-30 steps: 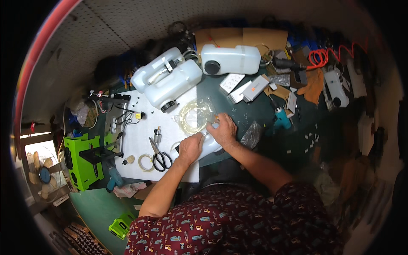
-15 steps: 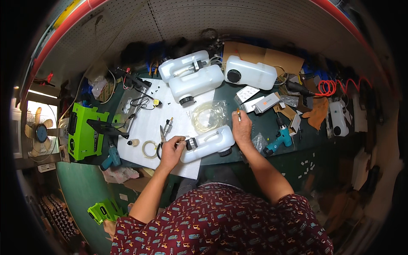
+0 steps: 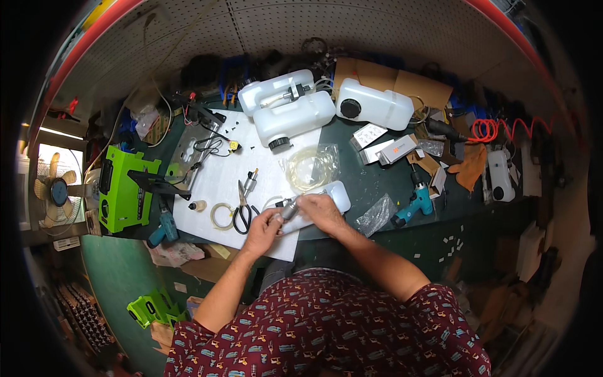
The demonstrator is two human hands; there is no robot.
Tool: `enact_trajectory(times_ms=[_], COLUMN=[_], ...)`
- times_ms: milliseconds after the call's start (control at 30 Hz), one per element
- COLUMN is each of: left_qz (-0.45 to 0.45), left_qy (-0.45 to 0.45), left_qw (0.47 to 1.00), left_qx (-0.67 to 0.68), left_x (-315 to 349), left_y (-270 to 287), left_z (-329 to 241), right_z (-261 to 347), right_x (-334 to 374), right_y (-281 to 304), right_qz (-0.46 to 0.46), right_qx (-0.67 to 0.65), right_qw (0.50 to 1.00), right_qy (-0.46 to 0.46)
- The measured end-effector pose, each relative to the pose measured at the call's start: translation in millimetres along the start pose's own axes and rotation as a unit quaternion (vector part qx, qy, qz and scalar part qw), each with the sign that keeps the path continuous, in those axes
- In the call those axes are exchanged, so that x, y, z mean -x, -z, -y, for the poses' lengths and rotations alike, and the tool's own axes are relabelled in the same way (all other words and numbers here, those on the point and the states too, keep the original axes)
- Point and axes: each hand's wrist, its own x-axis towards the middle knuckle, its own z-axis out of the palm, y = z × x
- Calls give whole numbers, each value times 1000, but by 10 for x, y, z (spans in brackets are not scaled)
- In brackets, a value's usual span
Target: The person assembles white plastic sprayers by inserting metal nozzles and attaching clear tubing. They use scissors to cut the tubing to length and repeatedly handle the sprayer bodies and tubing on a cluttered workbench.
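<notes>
From here I see the silver cylinder (image 3: 289, 210) slanting up-right from left hand (image 3: 260, 234) to right hand (image 3: 321, 213), both hands' fingers pinching it.

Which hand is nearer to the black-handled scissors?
Left: the left hand is just right of the scissors; the right hand is farther right, above the nearest white tank.
</notes>
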Motion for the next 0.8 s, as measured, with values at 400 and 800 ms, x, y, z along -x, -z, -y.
enact_trajectory(times_ms=[400, 800], left_qz=[14, 33], left_qy=[23, 25], left_qw=[997, 994], left_qx=[-76, -96], left_x=[-341, -377], left_y=[541, 442], left_z=[17, -122], right_z=[68, 42], right_x=[-336, -382], right_y=[493, 517], right_qz=[47, 34], right_qx=[489, 452], right_qw=[847, 867], right_qy=[204, 208])
